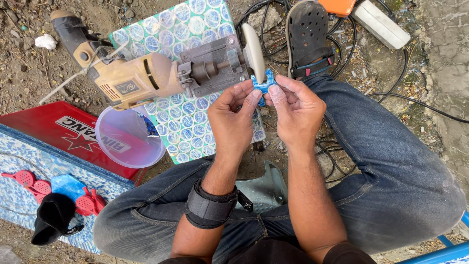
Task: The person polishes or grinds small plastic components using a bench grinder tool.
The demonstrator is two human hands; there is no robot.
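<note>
Hands meet at the centre of the view, both pinched on one small blue piece (pixel 264 84). Left hand (pixel 232 117) closes thumb and forefinger on the piece's lower left part; right hand (pixel 295 105) closes its fingertips on the right part. Piece sits just below a pale round disc (pixel 253 46), at about 6 o'clock from it; whether the two touch cannot be told.

Disc is mounted on the shaft of a tan electric drill (pixel 132 78) lying on its side, body running out toward 9 o'clock, held in a grey metal bracket (pixel 215 66). Drill and bracket rest on a board patterned with blue and green circles (pixel 185 132).

Left wrist carries a black strap (pixel 210 208). Person sits cross-legged in blue jeans (pixel 386 161), with a black sandal (pixel 307 39) at 12 o'clock from the hands.

Clear round plastic lid (pixel 129 137) lies at 9 o'clock from the hands, over a red sheet (pixel 44 129). Red plastic pieces (pixel 34 183) and a black pouch (pixel 53 217) lie at 8 o'clock. Black cables (pixel 266 29) and a white power strip (pixel 381 24) lie at 1 o'clock.
</note>
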